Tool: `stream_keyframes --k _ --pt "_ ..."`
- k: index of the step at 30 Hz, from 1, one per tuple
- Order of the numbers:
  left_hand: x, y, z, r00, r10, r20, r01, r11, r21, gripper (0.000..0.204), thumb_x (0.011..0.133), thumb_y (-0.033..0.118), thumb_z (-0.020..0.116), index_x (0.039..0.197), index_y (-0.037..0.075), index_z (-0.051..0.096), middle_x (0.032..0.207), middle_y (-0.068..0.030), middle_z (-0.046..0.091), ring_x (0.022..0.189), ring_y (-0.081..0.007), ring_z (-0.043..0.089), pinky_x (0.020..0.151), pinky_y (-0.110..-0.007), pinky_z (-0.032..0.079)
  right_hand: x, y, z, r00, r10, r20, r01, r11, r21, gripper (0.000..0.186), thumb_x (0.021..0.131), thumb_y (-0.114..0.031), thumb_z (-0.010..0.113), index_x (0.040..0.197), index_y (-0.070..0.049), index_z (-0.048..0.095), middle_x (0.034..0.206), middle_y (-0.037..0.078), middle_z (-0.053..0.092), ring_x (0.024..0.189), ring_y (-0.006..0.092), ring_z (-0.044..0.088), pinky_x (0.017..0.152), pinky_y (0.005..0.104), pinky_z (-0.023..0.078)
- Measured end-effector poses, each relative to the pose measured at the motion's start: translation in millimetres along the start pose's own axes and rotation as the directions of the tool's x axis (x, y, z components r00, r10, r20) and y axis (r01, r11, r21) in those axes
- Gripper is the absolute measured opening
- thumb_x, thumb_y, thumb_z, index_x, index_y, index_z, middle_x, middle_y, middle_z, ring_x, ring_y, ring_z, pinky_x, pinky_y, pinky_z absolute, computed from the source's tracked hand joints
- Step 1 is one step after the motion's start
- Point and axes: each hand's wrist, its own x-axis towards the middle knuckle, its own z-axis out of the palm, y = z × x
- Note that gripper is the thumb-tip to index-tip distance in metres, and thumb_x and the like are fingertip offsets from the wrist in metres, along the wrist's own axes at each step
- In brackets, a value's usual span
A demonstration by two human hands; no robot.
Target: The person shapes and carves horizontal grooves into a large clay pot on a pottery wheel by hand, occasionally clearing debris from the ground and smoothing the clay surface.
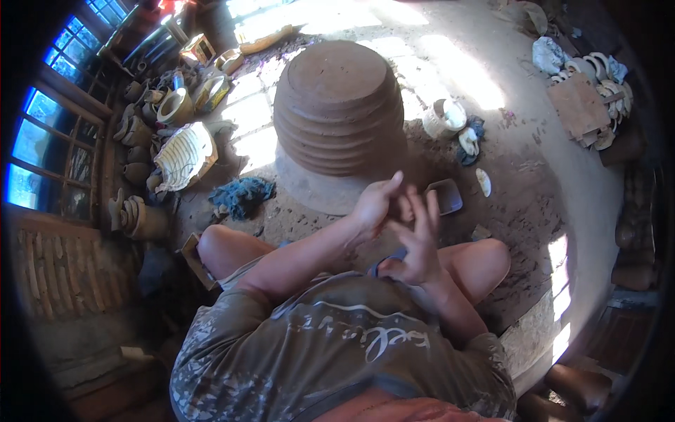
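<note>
Below a large ribbed clay vessel [337,119] on a round base, my two hands are raised close together, overlapping. My left hand [376,207] has its thumb raised; its other fingers are partly hidden behind the right, so their grip is unclear. My right hand [418,243] is open, fingers stretched and apart, with nothing visible in it. A shallow rectangular container [445,197] lies on the floor just beyond the hands. A crumpled blue-green cloth [239,197] lies left of the vessel's base.
Pots [176,107] and a ribbed white piece [184,155] crowd the left by windows. A white pot [443,118] and small pale oval piece [484,181] sit right of the vessel. Boards with curved pieces [578,112] are piled at far right. My bent knees flank the hands.
</note>
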Motion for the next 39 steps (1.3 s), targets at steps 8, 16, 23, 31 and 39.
stream_keyframes --k 8,16,23,31,39 --pt "-7.4 -49.2 86.2 0.626 0.773 0.099 -0.725 0.625 -0.290 0.096 0.099 0.078 0.044 0.168 0.016 0.021 0.166 -0.0089 0.034 0.153 -0.0234 0.032 0.122 -0.045 0.031 16.2 0.6 30.5 0.980 -0.016 -0.199 0.051 0.984 0.171 0.106 0.092 -0.087 0.042 0.160 -0.007 0.043 0.170 0.030 0.022 0.160 0.0490 0.012 0.127 0.0600 0.010" --pt "-36.1 -19.8 53.1 0.946 0.300 0.123 -0.323 0.907 0.269 0.095 0.102 0.078 0.007 0.171 0.014 0.001 0.178 -0.0084 0.003 0.163 -0.0270 0.005 0.131 -0.042 0.008 12.9 -20.0 44.1 0.957 0.277 -0.092 -0.205 0.862 0.463 0.108 0.098 -0.083 0.030 0.169 -0.004 0.013 0.176 0.024 0.003 0.163 0.0418 -0.001 0.129 0.0565 0.005" --pt "-20.5 -34.4 33.5 0.851 0.486 0.199 -0.523 0.749 0.406 0.101 0.098 0.084 0.008 0.171 0.016 -0.004 0.179 -0.0079 -0.004 0.164 -0.0250 -0.001 0.130 -0.043 0.000 2.6 -23.5 54.3 0.946 0.316 -0.074 -0.201 0.750 0.630 0.093 0.108 -0.065 0.029 0.169 0.000 0.001 0.177 0.022 -0.005 0.164 0.0353 -0.007 0.129 0.0545 -0.001" --pt "-11.3 -11.1 63.8 0.880 0.471 0.066 -0.475 0.862 0.176 0.110 0.093 0.091 0.012 0.171 0.014 -0.001 0.179 -0.0116 -0.005 0.164 -0.0254 -0.003 0.130 -0.043 -0.002 8.6 -19.7 36.2 0.959 0.118 -0.257 0.022 0.875 0.484 0.082 0.111 -0.048 0.041 0.169 0.000 0.008 0.176 0.026 0.001 0.163 0.0412 -0.002 0.128 0.0605 0.003" --pt "-33.8 -30.1 90.9 0.937 0.300 0.178 -0.303 0.953 -0.010 0.110 0.095 0.089 0.020 0.171 0.012 -0.003 0.178 -0.0171 -0.003 0.164 -0.0296 -0.003 0.131 -0.046 -0.001 -3.1 -5.1 24.3 0.951 0.147 -0.272 -0.013 0.898 0.440 0.096 0.103 -0.049 0.060 0.169 -0.001 0.010 0.175 0.029 -0.001 0.163 0.0443 -0.005 0.129 0.0551 0.007"
